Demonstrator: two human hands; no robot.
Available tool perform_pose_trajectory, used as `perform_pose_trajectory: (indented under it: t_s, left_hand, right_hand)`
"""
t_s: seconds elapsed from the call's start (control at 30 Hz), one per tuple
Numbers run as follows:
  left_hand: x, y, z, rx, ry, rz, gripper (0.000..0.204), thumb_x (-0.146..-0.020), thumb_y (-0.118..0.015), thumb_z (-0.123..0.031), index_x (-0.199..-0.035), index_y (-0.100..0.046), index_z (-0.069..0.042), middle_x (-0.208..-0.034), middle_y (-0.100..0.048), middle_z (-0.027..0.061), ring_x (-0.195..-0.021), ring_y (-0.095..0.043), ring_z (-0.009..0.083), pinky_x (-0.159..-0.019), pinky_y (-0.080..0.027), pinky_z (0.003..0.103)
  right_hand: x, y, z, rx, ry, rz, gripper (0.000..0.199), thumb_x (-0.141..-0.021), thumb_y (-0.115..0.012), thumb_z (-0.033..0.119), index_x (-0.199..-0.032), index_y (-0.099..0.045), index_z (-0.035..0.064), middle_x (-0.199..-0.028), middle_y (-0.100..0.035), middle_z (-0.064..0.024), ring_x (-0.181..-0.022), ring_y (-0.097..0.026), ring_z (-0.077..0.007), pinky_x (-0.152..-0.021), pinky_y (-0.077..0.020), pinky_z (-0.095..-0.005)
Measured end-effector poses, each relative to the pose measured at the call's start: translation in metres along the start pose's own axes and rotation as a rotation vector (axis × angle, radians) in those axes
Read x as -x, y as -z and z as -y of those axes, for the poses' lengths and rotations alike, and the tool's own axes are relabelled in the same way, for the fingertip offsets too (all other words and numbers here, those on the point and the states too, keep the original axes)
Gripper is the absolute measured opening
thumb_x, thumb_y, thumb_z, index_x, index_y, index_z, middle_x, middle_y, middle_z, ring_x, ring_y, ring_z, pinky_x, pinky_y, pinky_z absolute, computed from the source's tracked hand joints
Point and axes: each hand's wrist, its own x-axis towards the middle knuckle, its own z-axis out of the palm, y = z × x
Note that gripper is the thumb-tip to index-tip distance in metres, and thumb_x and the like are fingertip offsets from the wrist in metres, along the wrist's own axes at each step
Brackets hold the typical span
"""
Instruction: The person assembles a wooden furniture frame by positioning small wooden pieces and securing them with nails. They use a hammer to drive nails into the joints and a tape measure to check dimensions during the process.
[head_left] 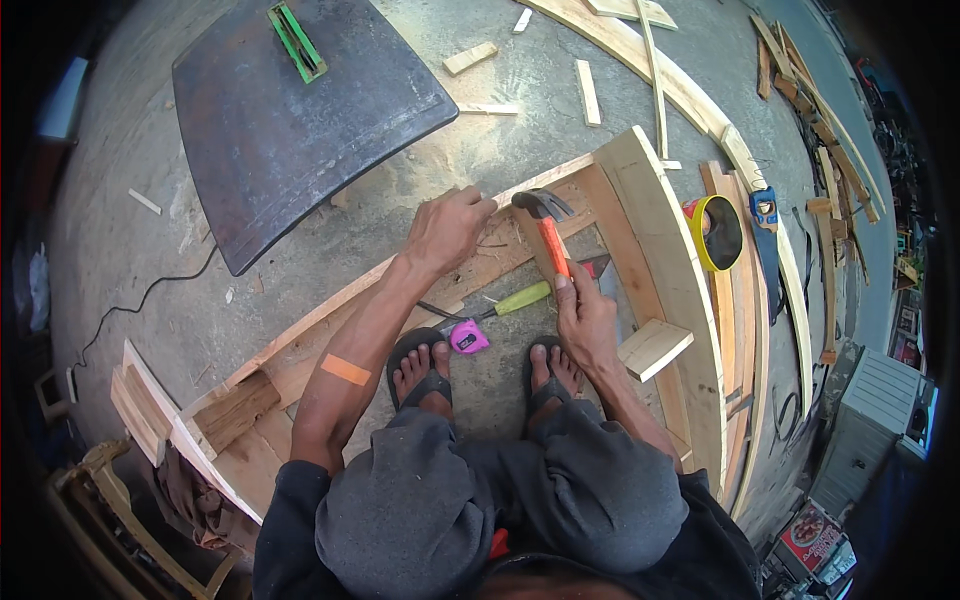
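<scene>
My right hand (588, 322) is wrapped round the orange handle of a claw hammer (549, 240). The hammer's dark head hangs over the far rail of a pale wooden frame (655, 215), beside my left fingertips. Closed and knuckles up, my left hand (450, 230) rests at that rail, thumb and fingers pinched together; whatever they may hold is too small or hidden. Inside the frame, between and beyond my sandalled feet, lie a pink tape measure (468, 337) and a tool with a yellow-green handle (522, 298). A short wood block (655, 348) sits against the frame's right side.
A dark square tabletop (310, 120) bears a green metal tool (297, 43) at the far left. Offcuts (588, 93) lie scattered on the concrete. To the right are a yellow tin (713, 233), a blue-handled saw (765, 225) and long boards (735, 310). A black cord (140, 307) trails left.
</scene>
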Motion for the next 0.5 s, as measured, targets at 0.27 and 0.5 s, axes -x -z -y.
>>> perform_pose_trajectory:
  t_s: [0.27,0.5]
  left_hand:
    - [0.04,-0.074,-0.027,-0.024,0.059,-0.096,0.021,-0.088,-0.065,-0.012,-0.107,-0.072,-0.011,-0.094,-0.068,0.0149,-0.077,-0.07,0.0375,-0.069,-0.058,0.051]
    - [0.035,-0.108,-0.003,-0.062,0.152,-0.006,0.021,-0.088,-0.064,-0.013,-0.108,-0.072,-0.011,-0.095,-0.071,0.0191,-0.082,-0.072,0.0407,-0.07,-0.058,0.052]
  right_hand:
    - [0.003,0.014,-0.008,-0.041,-0.024,-0.058,0.032,-0.106,-0.057,0.026,-0.129,-0.063,0.0046,-0.07,-0.064,-0.0229,-0.064,-0.069,-0.0337,-0.06,-0.0505,-0.043]
    - [0.009,0.023,-0.005,-0.085,-0.039,-0.014,0.035,-0.108,-0.054,0.029,-0.13,-0.064,0.0047,-0.076,-0.065,-0.0138,-0.067,-0.063,-0.0181,-0.065,-0.0505,-0.0358]
